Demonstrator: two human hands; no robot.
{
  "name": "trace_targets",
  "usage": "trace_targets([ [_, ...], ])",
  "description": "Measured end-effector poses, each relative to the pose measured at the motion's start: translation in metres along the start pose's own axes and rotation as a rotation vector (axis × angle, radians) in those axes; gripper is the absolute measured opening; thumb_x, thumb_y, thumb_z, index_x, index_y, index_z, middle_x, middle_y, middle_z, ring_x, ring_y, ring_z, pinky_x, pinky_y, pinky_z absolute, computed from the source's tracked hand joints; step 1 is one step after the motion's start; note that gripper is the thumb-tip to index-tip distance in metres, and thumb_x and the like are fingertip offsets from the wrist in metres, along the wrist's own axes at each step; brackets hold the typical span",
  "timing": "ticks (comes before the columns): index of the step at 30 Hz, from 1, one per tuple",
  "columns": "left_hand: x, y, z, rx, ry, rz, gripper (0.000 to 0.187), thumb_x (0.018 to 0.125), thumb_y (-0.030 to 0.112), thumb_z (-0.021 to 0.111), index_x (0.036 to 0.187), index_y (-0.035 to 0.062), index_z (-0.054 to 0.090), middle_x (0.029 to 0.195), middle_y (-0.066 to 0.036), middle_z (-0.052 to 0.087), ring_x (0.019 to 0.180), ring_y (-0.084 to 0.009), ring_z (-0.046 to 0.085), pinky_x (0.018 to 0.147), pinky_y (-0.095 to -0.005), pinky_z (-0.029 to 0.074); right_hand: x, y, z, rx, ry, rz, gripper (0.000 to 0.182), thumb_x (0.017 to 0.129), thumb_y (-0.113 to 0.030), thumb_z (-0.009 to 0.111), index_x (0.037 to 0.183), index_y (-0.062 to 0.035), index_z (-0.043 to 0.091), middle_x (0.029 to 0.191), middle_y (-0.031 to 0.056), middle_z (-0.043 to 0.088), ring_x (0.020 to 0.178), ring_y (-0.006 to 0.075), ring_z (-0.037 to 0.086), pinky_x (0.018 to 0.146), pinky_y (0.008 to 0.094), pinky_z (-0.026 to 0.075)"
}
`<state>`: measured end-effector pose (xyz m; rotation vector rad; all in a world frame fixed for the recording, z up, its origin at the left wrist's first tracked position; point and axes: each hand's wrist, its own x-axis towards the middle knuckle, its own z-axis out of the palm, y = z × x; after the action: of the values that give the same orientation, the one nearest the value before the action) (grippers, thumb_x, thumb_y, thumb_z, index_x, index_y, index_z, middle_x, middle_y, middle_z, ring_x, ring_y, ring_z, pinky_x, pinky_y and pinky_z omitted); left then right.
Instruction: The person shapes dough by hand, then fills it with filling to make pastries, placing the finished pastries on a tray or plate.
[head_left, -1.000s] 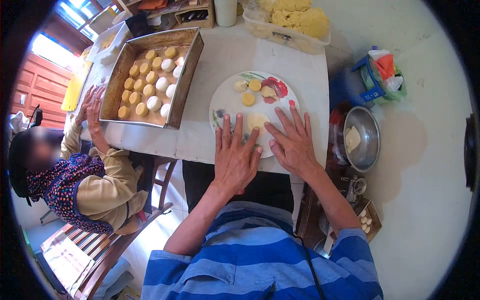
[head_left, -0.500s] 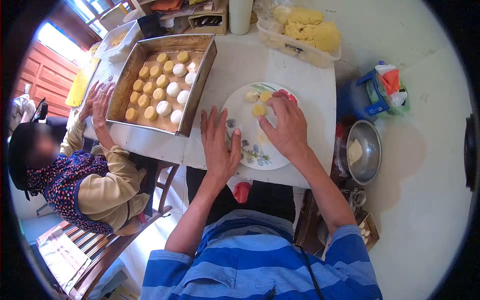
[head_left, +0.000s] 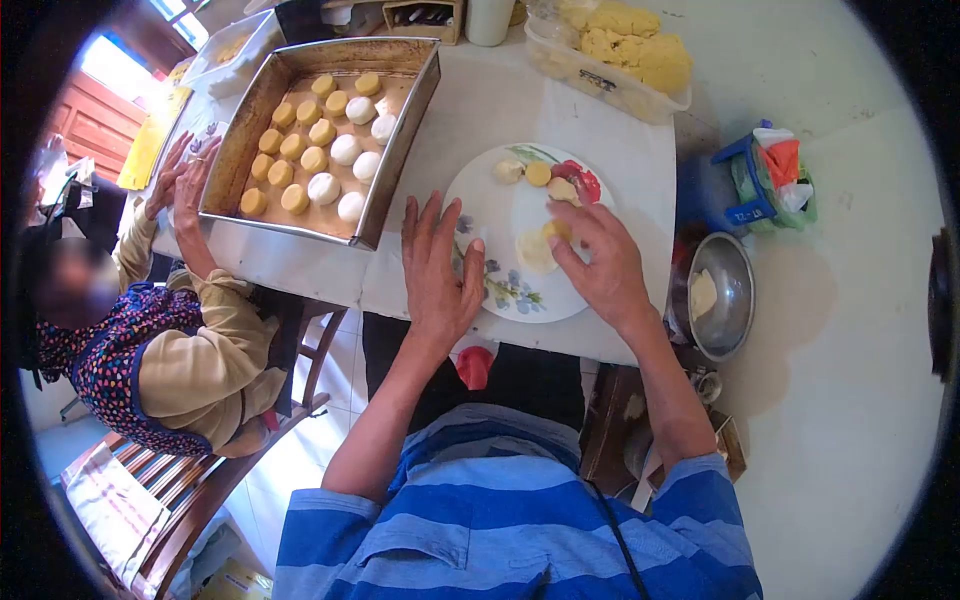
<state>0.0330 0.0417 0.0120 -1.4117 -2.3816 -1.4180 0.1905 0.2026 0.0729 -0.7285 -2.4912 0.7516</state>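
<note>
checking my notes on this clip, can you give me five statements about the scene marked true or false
1. The right hand holds a small yellow disc at the edge of a flat pale dough circle. True.
2. Smooth white balls lie in the rectangular metal tray. True.
3. The left hand pinches a white ball. False: the left hand's grip is open, at the left edge of the round white floral plate.
4. The clear plastic tub holds yellow dough. True.
5. The shiny round metal bowl stands on the white-covered table. False: the bowl is beyond the table's right edge.
</note>
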Motion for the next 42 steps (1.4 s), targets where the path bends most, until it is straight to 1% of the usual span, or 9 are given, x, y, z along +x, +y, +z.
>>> trace_targets([
  [1,0.0,0.001,0.0,0.017,-0.005,0.006,0.049,0.1,0.017,0.064,0.144,-0.0015,0.054,0.157,-0.025,0.042,0.152,-0.0508,0.029,0.123,-0.0606,0.026,-0.006,0.003,-0.001,-0.05,-0.023,-0.107,0.035,0.091,-0.016,0.073,0.125,-0.0078,0.072,0.118,0.0117,0.07,0.105,0.03,0.068,0.092,0.0429,0.055],
  [4,-0.001,0.0,0.002,0.034,-0.008,0.033,0.048,0.1,0.017,0.065,0.143,-0.001,0.055,0.156,-0.025,0.043,0.151,-0.0512,0.03,0.123,-0.0615,0.027,-0.015,0.002,0.001,-0.122,-0.124,-0.095,0.03,0.093,-0.017,0.072,0.122,-0.008,0.074,0.108,0.0099,0.066,0.102,0.0285,0.065,0.091,0.0429,0.052],
  [7,-0.002,0.0,0.003,0.028,-0.017,0.061,0.048,0.098,0.016,0.068,0.142,0.0,0.056,0.155,-0.024,0.044,0.151,-0.0513,0.03,0.122,-0.062,0.027,-0.017,0.004,0.011,-0.151,-0.069,-0.182,0.031,0.091,-0.019,0.074,0.121,-0.0085,0.074,0.104,0.0085,0.062,0.097,0.028,0.062,0.089,0.0431,0.051],
  [15,-0.007,0.019,-0.002,-0.01,-0.11,0.08,0.047,0.098,0.016,0.07,0.142,0.0031,0.059,0.157,-0.023,0.045,0.152,-0.0509,0.03,0.122,-0.0599,0.03,-0.013,0.009,0.005,-0.149,-0.15,-0.227,0.035,0.087,-0.021,0.079,0.119,-0.0101,0.073,0.111,0.0072,0.062,0.1,0.0283,0.061,0.092,0.0428,0.05],
  [20,-0.013,0.037,0.005,0.037,-0.181,0.062,0.05,0.096,0.019,0.072,0.143,0.0062,0.059,0.161,-0.023,0.039,0.155,-0.0506,0.023,0.124,-0.0639,0.022,-0.007,0.02,0.009,-0.06,-0.159,-0.265,0.039,0.085,-0.023,0.081,0.121,-0.011,0.073,0.111,0.0089,0.063,0.104,0.029,0.06,0.095,0.0443,0.049],
  [22,-0.017,0.042,0.008,0.019,-0.18,0.054,0.051,0.096,0.019,0.072,0.143,0.0066,0.059,0.162,-0.024,0.038,0.156,-0.0506,0.022,0.124,-0.0647,0.021,-0.007,0.019,0.006,-0.044,-0.145,-0.229,0.044,0.084,-0.026,0.082,0.123,-0.0074,0.073,0.109,0.0099,0.065,0.123,0.032,0.061,0.101,0.043,0.048],
  [26,-0.022,0.052,0.014,0.045,-0.216,0.011,0.053,0.096,0.022,0.072,0.145,0.0071,0.059,0.164,-0.025,0.035,0.156,-0.0509,0.02,0.124,-0.0653,0.019,-0.009,0.022,0.002,-0.009,-0.074,-0.197,0.044,0.084,-0.029,0.082,0.122,-0.0073,0.074,0.113,0.0113,0.066,0.122,0.0325,0.061,0.102,0.0428,0.048],
  [28,-0.022,0.057,0.016,0.073,-0.235,0.0,0.054,0.096,0.023,0.071,0.146,0.0073,0.058,0.164,-0.025,0.034,0.157,-0.0511,0.019,0.124,-0.0654,0.018,-0.009,0.025,0.002,-0.019,-0.239,-0.077,0.044,0.082,-0.03,0.083,0.118,-0.0073,0.075,0.117,0.0123,0.068,0.122,0.0325,0.061,0.103,0.0428,0.047],
  [42,-0.012,0.056,0.017,0.066,-0.364,-0.097,0.061,0.099,0.039,0.068,0.149,0.0052,0.058,0.166,-0.035,0.025,0.157,-0.0535,0.016,0.126,-0.0623,0.014,-0.011,0.03,0.012,0.055,-0.051,-0.159,0.036,0.08,-0.026,0.085,0.109,-0.0053,0.077,0.115,0.0104,0.069,0.119,0.0306,0.063,0.101,0.0437,0.048],
])
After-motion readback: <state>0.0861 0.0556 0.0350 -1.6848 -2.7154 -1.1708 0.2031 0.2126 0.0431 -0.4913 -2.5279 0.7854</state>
